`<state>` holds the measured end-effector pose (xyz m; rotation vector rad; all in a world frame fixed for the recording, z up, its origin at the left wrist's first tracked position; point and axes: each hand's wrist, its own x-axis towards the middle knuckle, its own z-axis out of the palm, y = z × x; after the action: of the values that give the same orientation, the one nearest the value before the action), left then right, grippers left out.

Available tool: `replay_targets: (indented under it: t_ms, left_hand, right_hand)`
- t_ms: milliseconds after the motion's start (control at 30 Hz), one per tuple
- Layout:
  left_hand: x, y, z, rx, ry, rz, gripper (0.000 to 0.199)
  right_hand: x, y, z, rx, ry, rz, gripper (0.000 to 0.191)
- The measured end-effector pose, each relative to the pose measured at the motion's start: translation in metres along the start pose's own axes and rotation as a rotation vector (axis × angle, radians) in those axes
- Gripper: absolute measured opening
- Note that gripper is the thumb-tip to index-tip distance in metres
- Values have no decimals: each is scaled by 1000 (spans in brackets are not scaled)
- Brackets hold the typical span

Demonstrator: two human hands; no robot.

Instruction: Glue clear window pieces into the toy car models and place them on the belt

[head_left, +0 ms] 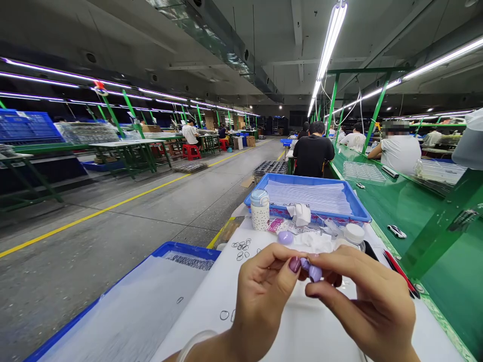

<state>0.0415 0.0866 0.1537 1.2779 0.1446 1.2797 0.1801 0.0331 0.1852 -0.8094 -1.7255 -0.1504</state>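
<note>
Above the white work surface, my left hand pinches a small glossy purple piece between thumb and fingers. My right hand holds the same piece from the other side, its fingertips closed around it. The piece shows two rounded lobes, with a small dark opening at its lower end; the fingers hide the rest. Just beyond the hands lies a rounded purple piece. Several thin dark rings are scattered on the surface left of my hands, and a ring lies nearer to me.
A blue tray lined with white sheet stands ahead. Before it are a spotted bottle, crumpled tissue and a white-lidded jar. Another blue tray sits at left. A red tool and green post are at right. Co-workers sit farther off.
</note>
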Motion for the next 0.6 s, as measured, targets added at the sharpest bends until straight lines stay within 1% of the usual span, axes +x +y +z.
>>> replay_targets:
  t_ms: [167, 267, 500, 533, 600]
  left_hand:
    - [0, 2, 1, -22, 12, -54, 13]
    - [0, 5, 0, 7, 33, -44, 7]
    - [5, 9, -7, 291, 63, -26, 10]
    - [5, 9, -7, 336, 74, -2, 11]
    - [5, 9, -8, 451, 93, 95, 13]
  right_hand:
    - [1, 0, -2, -95, -6, -50, 14]
    - [0, 1, -4, -164, -24, -86, 13]
    - [-3, 4, -2, -324, -34, -201, 12]
    - [-4, 4, -1, -332, -33, -211, 12]
    - [-5, 6, 0, -339, -35, -222, 12]
